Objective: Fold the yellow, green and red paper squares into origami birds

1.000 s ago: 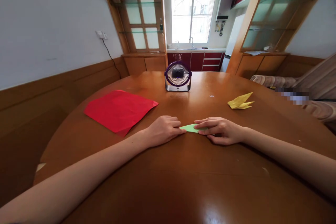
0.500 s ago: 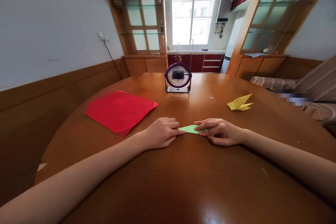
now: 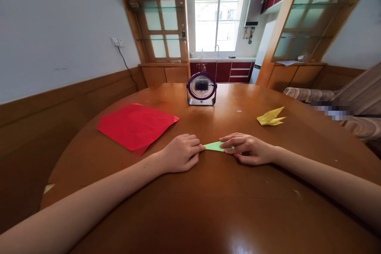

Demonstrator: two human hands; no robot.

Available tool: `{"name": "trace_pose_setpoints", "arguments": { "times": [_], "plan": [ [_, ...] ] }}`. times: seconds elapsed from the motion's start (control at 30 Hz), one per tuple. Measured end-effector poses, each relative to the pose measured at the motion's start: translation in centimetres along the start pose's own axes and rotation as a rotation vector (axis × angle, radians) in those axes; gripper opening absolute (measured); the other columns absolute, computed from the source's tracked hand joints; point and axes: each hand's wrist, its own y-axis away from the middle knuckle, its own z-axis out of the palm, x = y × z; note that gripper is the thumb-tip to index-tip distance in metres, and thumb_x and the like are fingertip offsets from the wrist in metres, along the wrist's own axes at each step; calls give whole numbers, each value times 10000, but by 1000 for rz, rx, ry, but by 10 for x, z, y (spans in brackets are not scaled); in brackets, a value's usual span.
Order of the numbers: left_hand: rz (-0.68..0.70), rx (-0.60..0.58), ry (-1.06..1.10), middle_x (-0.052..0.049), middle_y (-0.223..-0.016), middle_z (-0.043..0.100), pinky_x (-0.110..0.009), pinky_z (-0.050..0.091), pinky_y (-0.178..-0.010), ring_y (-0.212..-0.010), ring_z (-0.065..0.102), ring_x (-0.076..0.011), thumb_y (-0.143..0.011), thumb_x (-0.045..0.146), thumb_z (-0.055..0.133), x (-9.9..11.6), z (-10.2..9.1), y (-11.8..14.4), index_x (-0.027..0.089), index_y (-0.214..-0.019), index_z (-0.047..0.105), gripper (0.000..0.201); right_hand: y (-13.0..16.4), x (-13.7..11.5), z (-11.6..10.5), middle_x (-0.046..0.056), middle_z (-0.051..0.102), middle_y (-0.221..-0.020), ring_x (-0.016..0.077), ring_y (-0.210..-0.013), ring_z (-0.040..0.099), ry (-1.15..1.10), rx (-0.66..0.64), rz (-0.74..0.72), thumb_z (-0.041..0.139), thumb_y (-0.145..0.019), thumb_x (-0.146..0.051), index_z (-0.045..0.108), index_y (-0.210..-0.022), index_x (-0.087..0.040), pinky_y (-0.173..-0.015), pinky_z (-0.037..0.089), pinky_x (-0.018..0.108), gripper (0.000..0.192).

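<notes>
A small folded piece of green paper [image 3: 214, 146] lies flat on the round wooden table [image 3: 208, 198]. My left hand [image 3: 180, 153] is curled into a loose fist, and its fingertips touch the paper's left tip. My right hand [image 3: 249, 148] lies on the paper's right part with the fingers pressing it down onto the table. Most of the paper is hidden under the right hand.
A red paper sheet [image 3: 137, 125] lies at the left of the table. A small purple desk fan [image 3: 201, 88] stands at the far middle. A folded yellow paper shape [image 3: 270, 117] rests at the right. A sofa [image 3: 342, 107] stands beyond the right edge.
My left hand has slid slightly left along the green paper's tip and curled tighter. The right hand stays pressing on the paper.
</notes>
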Motion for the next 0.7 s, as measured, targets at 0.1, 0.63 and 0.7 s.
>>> {"name": "trace_pose_setpoints", "arguments": {
  "times": [0.1, 0.63, 0.7],
  "plan": [
    [-33, 3, -45, -81, -861, 640, -325, 469, -715, -773, 573, -193, -956, 219, 372, 5, 3, -5, 112, -1141, 631, 336, 0, -1, 0, 118, 648, -1229, 237, -1266, 521, -14, -1, 19, 529, -887, -141, 617, -1250, -197, -1013, 465, 454, 377],
    [-47, -122, -157, -97, -930, 607, -349, 454, -720, -820, 574, -214, -990, 312, 359, 10, 6, -19, 101, -1110, 617, 354, 2, 3, -1, 94, 622, -1282, 218, -1301, 497, 6, -75, 66, 519, -908, -174, 607, -1262, -231, -1135, 305, 506, 369],
    [-61, -132, -154, -97, -942, 611, -343, 456, -717, -827, 583, -213, -993, 326, 358, 11, 6, -19, 103, -1134, 609, 364, 1, 3, -2, 87, 626, -1276, 214, -1276, 521, -8, -85, 89, 528, -906, -184, 628, -1234, -234, -1138, 298, 502, 347]
  ]
}}
